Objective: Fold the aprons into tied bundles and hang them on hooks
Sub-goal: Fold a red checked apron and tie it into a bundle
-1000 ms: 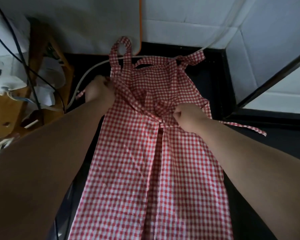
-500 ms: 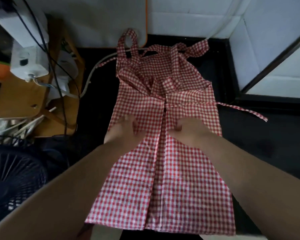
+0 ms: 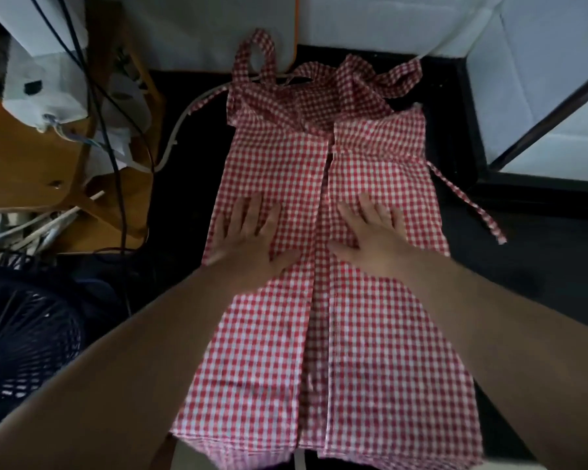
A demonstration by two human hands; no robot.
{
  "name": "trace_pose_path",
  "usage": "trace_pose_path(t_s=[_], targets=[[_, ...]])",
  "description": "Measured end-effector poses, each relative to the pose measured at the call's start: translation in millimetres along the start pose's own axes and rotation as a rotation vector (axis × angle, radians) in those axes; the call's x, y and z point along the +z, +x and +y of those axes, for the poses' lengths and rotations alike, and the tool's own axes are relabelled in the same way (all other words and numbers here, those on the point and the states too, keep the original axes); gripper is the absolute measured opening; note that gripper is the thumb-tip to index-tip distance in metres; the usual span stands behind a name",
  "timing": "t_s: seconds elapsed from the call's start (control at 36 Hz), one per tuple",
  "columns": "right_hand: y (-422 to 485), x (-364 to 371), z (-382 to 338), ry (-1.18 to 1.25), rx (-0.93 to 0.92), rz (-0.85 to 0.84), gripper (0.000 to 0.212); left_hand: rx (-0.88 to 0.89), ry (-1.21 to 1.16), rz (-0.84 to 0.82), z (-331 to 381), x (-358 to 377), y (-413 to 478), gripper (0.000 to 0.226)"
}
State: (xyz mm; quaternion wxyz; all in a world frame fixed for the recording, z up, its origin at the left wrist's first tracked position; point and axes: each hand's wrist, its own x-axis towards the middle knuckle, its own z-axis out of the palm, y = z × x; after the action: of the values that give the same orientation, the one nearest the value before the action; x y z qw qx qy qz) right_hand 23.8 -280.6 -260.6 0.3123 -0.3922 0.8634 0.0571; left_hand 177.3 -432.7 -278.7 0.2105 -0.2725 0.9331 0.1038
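Head view shows the red gingham apron (image 3: pixel 370 334) lying lengthwise on the dark worktop (image 3: pixel 530 273), bib end away from the person. Its two long sides are folded in so that their edges nearly meet along a centre line. The left hand (image 3: pixel 248 239) and right hand (image 3: pixel 374 232) rest flat on the cloth, one on each folded panel. The fingers (image 3: pixel 256 210) are straight and spread, pressing down and gripping nothing.

The fabric looks thin, light and quite limp, with no stiffness of its own. It will probably sag wherever it is not supported and slide easily over the smooth worktop. A crease should take if it is pressed by a flat palm, but the panels may spring open once the weight comes off.

The best hold for the next fold seems to be the near hem (image 3: pixel 238 439), pinched at both corners through all layers so the side folds travel together. Lifting from the middle would likely spill the panels apart.

One waist tie (image 3: pixel 465 201) trails off the right edge (the other is not clearly seen). It ought to stay free for binding the bundle. The neck loop (image 3: pixel 255 52) at the far end looks like the natural part to go over a hook.
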Motion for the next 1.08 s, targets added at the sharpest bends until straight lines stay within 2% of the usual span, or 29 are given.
trace_pose_path(t_s=[0.11, 0.17, 0.19, 0.25, 0.31, 0.33, 0.39, 0.44, 0.53, 0.64, 0.69, 0.81, 0.86, 0.97, 1.03, 1.08], targets=[[22, -20, -3, -0.053, 0.098, 0.282, 0.084, -0.111, 0.012, 0.047, 2, -20, 24, 0.089], [20, -25, -12, -0.093, 0.11, 0.428, 0.067, -0.2, 0.029, 0.155, 13, -28, 21, 0.086], [16, -24, -17, -0.075, 0.093, 0.449, 0.054, -0.22, 0.022, 0.212, 21, -30, 15, 0.079], [5, -18, -22, 0.083, 0.073, 0.4, 0.034, -0.211, -0.074, 0.26, 32, -27, 0, 0.057], [-9, -5, -23, 0.273, 0.086, 0.326, 0.029, -0.195, -0.239, 0.196, 37, -20, -17, 0.042], [-14, 0, -23, 0.353, 0.091, 0.305, 0.029, -0.198, -0.303, 0.163, 36, -16, -23, 0.042], [-31, 12, -26, 0.437, 0.101, 0.269, 0.029, -0.194, -0.346, 0.104, 36, -9, -40, 0.057], [-47, 22, -32, 0.437, 0.086, 0.273, 0.025, -0.145, -0.324, 0.057, 39, -2, -56, 0.072], [-70, 33, -42, 0.387, 0.08, 0.303, 0.022, -0.083, -0.276, 0.042, 42, 8, -78, 0.076], [-92, 56, -48, 0.366, 0.157, 0.257, 0.025, -0.136, -0.207, 0.085, 41, 20, -96, 0.073], [-98, 65, -51, 0.385, 0.18, 0.228, 0.03, -0.136, -0.203, 0.075, 43, 22, -102, 0.061], [-101, 70, -57, 0.385, 0.186, 0.229, 0.04, -0.143, -0.384, 0.046, 46, 17, -111, 0.028], [-101, 71, -61, 0.326, 0.192, 0.234, 0.04, -0.126, -0.519, 0.023, 44, 19, -109, 0.019], [-100, 69, -59, 0.263, 0.179, 0.213, 0.023, 0.017, -0.817, -0.028, 49, 13, -105, 0.018], [-100, 66, -57, 0.244, 0.136, 0.173, 0.025, 0.058, -0.94, -0.023, 55, 5, -104, 0.021], [-102, 63, -52, 0.293, 0.115, 0.138, 0.026, 0.043, -0.956, -0.042, 59, 4, -102, 0.02]])
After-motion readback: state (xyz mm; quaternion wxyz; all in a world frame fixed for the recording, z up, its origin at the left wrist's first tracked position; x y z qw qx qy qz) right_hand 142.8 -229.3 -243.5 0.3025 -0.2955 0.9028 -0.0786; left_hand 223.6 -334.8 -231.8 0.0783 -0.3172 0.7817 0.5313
